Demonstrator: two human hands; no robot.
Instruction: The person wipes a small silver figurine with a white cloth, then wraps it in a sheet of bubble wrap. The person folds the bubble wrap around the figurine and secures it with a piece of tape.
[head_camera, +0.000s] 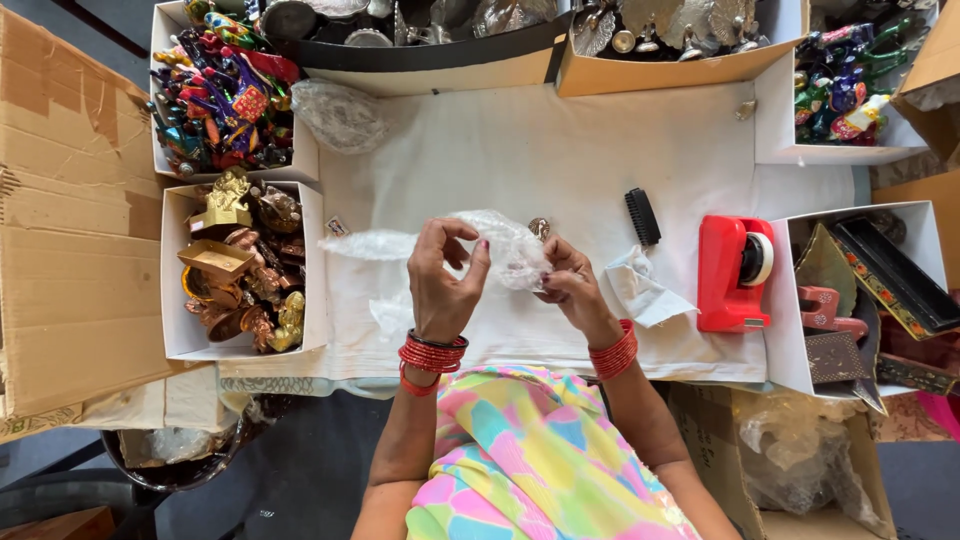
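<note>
At the near edge of the desk (560, 160), over its white cloth, a person holds a crumpled sheet of clear wrap (495, 245) between both hands. The left hand (443, 275) has thumb and forefinger pinched together on the wrap's left side, wrist ringed with red bangles. The right hand (572, 285) is closed on the wrap's right end, where a small dark object — too small to identify — sits at the fingertips. The wrap's long axis runs left to right, trailing out past the left hand toward a box of brass figures (245, 265). Both hands touch it; the left hand holds more of its length.

Open cloth lies beyond the hands, toward the far boxes. Just right of the right hand is a scrap of white paper (640, 290); beyond it a black brush (642, 216), then a red tape dispenser (733, 272) — near, but apart from the hands. A small metal piece (539, 228) lies on the cloth just past the wrap. To the far left, a box of painted figures (215, 90) sits above the brass one, with another bundle of wrap (338, 115) beside it. A box of trays (860, 290) closes off the right side, so free room is mostly ahead and in the centre.
</note>
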